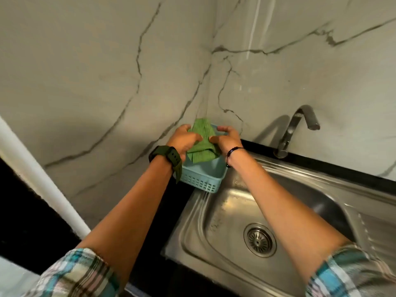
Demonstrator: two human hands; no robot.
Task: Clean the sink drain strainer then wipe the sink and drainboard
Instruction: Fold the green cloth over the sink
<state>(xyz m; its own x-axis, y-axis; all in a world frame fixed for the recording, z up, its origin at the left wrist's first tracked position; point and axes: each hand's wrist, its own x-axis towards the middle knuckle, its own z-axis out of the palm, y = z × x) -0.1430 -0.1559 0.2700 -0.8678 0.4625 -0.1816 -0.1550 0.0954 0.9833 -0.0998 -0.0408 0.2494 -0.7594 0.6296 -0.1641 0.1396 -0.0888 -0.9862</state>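
Observation:
A folded green cloth (202, 144) lies in a light blue plastic basket (203, 179) at the sink's far left corner. My left hand (184, 140) and my right hand (225, 139) both grip the cloth from either side, fingers curled over it. The steel sink (225, 211) lies below, with the round drain strainer (259, 240) seated in its bottom. The ribbed drainboard (377, 230) runs off to the right, partly behind my right forearm.
A steel tap (295, 127) rises at the back of the sink against the marble wall (107, 82). Black countertop (162, 211) borders the sink on the left. A white pipe (42, 179) slants across the lower left.

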